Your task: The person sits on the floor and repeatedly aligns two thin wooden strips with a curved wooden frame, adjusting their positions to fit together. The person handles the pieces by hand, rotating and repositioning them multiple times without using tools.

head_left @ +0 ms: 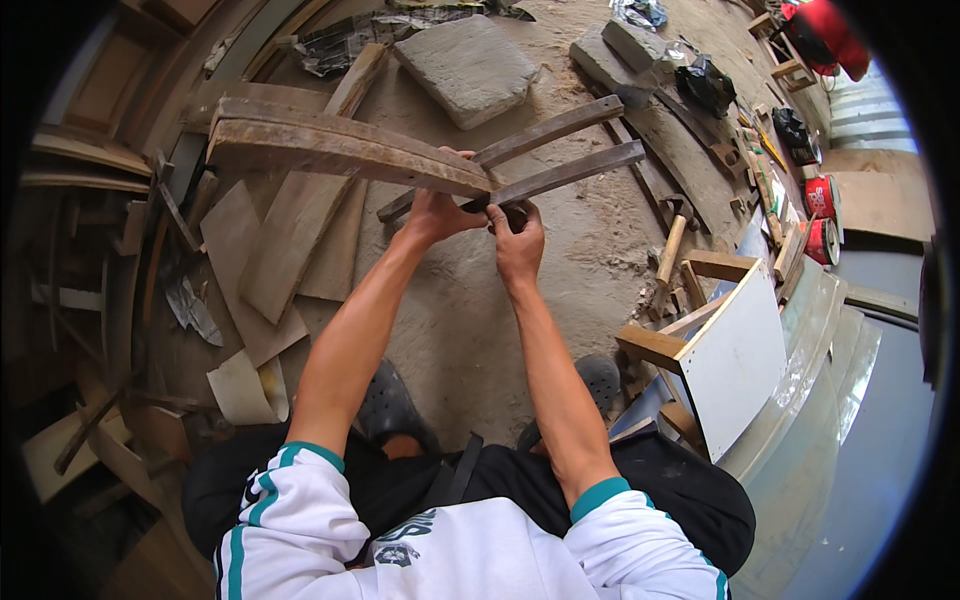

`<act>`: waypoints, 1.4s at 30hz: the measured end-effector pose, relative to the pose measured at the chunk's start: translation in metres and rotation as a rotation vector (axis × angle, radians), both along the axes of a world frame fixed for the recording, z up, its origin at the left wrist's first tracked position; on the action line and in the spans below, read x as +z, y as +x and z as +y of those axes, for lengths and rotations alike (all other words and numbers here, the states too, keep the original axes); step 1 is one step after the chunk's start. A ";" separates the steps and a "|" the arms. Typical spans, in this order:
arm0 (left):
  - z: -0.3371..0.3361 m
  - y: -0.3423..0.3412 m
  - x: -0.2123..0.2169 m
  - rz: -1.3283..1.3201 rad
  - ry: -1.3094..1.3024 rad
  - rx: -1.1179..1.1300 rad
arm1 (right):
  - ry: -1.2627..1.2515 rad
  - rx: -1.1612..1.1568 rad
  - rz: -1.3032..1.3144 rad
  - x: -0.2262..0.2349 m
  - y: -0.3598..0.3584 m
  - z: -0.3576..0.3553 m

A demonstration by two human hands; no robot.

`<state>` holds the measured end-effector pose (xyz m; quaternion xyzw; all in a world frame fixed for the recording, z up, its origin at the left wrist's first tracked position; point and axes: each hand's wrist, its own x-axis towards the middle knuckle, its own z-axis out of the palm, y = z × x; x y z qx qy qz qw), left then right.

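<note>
A weathered wooden frame is raised over the floor in front of me. It has a thick double beam (340, 145) running off to the left and two thin slats, the far slat (550, 130) and the near slat (572, 173), sticking out to the right. My left hand (438, 215) is closed round the beam's right end, with fingertips showing on its far side. Close beside it, my right hand (517, 243) pinches the frame at the joint where the near slat meets the beam. The joint itself is partly covered by my fingers.
A grey stone block (467, 68) lies beyond the frame. Loose planks (300, 240) lean on the left. To the right are a hammer (672, 245), a wooden box frame with a white panel (735, 355) and red cans (822, 198). Dark clogs (395, 405) are on my feet.
</note>
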<state>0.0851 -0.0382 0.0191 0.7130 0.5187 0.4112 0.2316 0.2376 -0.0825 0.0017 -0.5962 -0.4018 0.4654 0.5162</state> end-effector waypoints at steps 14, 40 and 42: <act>0.004 0.002 -0.006 -0.031 -0.159 0.064 | -0.084 0.003 -0.050 0.004 0.033 -0.001; -0.037 -0.038 0.060 -1.181 -0.494 0.374 | -0.121 0.196 0.237 0.100 0.045 0.027; -0.037 -0.037 0.062 -1.187 -0.484 0.407 | -0.102 0.305 0.207 0.105 0.040 0.023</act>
